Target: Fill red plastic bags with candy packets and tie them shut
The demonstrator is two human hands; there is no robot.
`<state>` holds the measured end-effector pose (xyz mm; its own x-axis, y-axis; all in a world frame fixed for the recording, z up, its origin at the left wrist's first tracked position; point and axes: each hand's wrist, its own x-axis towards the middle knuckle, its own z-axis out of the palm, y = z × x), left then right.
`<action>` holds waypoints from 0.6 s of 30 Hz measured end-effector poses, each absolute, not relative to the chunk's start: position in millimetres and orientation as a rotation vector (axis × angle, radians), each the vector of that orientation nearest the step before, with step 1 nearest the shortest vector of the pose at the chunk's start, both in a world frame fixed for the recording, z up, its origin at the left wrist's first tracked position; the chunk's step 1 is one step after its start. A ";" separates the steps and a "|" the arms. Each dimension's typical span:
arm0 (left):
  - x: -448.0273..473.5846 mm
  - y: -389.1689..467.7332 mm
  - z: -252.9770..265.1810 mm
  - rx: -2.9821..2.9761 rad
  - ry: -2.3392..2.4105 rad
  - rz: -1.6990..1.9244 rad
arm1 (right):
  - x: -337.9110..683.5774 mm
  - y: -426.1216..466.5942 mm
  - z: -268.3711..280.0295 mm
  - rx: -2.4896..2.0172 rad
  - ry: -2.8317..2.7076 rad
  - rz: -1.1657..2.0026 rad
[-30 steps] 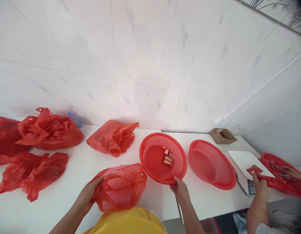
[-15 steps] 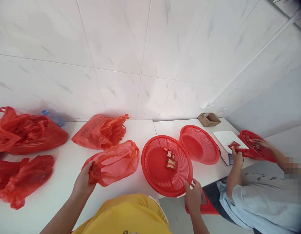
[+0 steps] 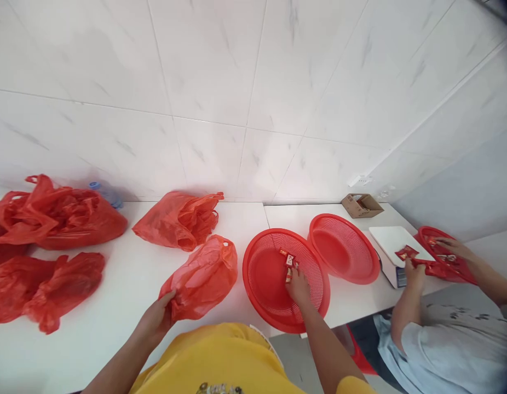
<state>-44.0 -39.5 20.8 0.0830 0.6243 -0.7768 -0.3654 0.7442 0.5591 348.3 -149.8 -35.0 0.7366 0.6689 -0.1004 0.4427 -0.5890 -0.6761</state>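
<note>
My left hand is closed on the gathered edge of a thin red plastic bag, which hangs loosely over the white table. My right hand reaches down inside a round red plastic basket. Its fingers are closed around a small red-and-tan snack packet, mostly covered by the hand. Smaller red-and-white packets lie just beyond the fingertips on the basket's floor.
Several filled red bags lie at the left, near a water bottle. Another bag sits by the wall. Right of me are a second basket, a cardboard box, a white scale, and a co-worker handling packets over another basket.
My right hand has left the basket's rim and moved inward onto the packet. The bag in my left hand has turned and its mouth looks more closed. The view has shifted slightly left.
</note>
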 end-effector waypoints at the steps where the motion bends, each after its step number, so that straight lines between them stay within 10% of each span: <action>1: -43.2 -41.3 21.6 0.262 1.283 0.739 | 348.8 -149.1 -36.8 -2.305 -0.828 0.484; 18: -37.2 -38.2 14.7 0.338 1.280 0.732 | 266.4 -127.1 31.2 -1.451 -0.314 1.204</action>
<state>-37.2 -38.2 14.7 0.1049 0.6611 -0.7429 -0.3051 0.7324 0.6087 266.4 -127.1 31.2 0.4346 0.7599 -0.4833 -0.4275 -0.2983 -0.8534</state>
